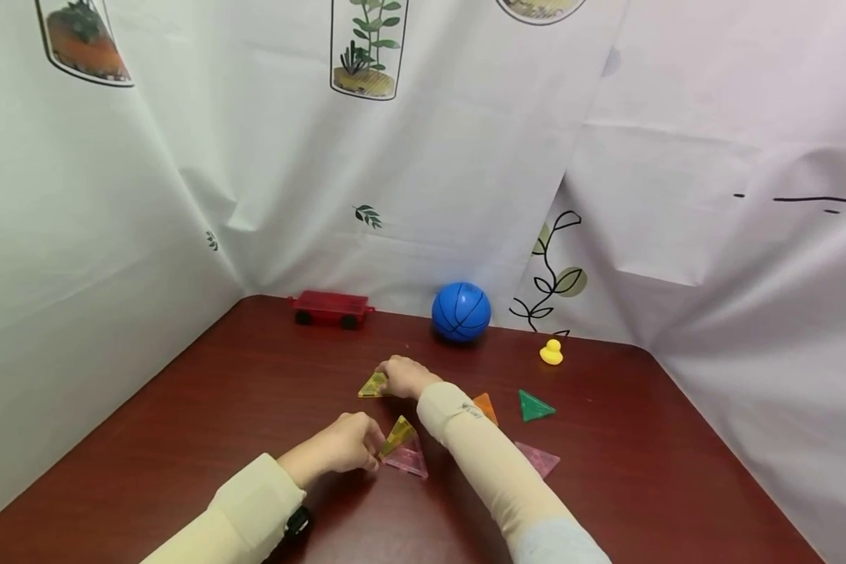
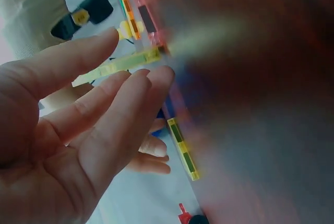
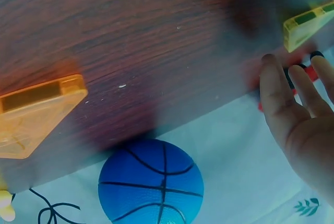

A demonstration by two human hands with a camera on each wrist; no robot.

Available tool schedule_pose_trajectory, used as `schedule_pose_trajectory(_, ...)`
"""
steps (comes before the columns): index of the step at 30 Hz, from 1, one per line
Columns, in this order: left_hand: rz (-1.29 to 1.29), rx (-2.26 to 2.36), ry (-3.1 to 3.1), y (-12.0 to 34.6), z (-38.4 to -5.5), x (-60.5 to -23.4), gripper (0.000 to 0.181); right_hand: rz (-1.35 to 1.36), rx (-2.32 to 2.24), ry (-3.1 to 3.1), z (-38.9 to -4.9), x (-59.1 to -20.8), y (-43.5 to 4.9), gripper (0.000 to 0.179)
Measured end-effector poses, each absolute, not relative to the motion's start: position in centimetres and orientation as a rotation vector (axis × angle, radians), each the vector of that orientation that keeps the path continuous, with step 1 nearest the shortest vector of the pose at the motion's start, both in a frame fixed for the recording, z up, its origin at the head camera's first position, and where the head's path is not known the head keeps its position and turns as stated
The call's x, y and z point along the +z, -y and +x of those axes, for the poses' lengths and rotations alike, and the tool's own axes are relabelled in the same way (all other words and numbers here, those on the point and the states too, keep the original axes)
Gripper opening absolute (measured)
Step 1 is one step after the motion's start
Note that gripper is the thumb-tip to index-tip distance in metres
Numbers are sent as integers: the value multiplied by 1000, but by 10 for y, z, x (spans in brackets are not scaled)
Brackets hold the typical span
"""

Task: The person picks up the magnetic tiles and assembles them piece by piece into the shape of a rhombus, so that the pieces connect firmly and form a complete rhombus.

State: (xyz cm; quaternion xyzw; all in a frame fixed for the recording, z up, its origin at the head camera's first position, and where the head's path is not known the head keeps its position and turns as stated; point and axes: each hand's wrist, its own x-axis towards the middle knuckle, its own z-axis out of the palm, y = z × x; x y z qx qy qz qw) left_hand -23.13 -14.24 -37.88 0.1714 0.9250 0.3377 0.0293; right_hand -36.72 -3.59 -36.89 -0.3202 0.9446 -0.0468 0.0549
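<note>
My left hand is low over the table beside a tilted yellow translucent triangle tile, which stands at a pink triangle tile. In the left wrist view, thumb and fingers are spread apart, with the yellow tile showing between them. Farther forward, my right hand reaches to a second yellow triangle tile lying on the table. The right wrist view shows that hand's fingers extended close to this yellow tile, not wrapped around it.
Right of the right forearm lie an orange tile, a green triangle tile and another pink tile. Along the back stand a red wheeled car base, a blue ball and a small yellow toy, before a white curtain.
</note>
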Motion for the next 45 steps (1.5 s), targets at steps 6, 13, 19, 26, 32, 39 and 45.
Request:
schedule_pose_trajectory(6,583,1052,-2842,131,-232,-384,19,-925,-81,-2833,-373,-376,28,42)
schedule_pose_trajectory(13,579,1026,-2848,121,-236,-380,12,-796,-18,-2796,-376,-372,22,51)
schedule_pose_trajectory(19,537,1037,-2835,120,-237,-377,13,-722,-41,-2792,-376,-366,15,41)
schedule_pose_trajectory(26,526,1017,-2861,122,-237,-376,14,-692,-136,-2782,-376,-364,5,37)
schedule_pose_trajectory(32,485,1024,-2864,121,-238,-379,14,-709,-465,-2753,-376,-367,-4,27)
schedule_pose_trajectory(39,452,1040,-2874,124,-240,-382,17,-631,-818,-2733,-362,-352,-28,20)
schedule_pose_trajectory(45,450,1006,-2897,127,-242,-381,15,-558,-856,-2730,-340,-345,-51,9)
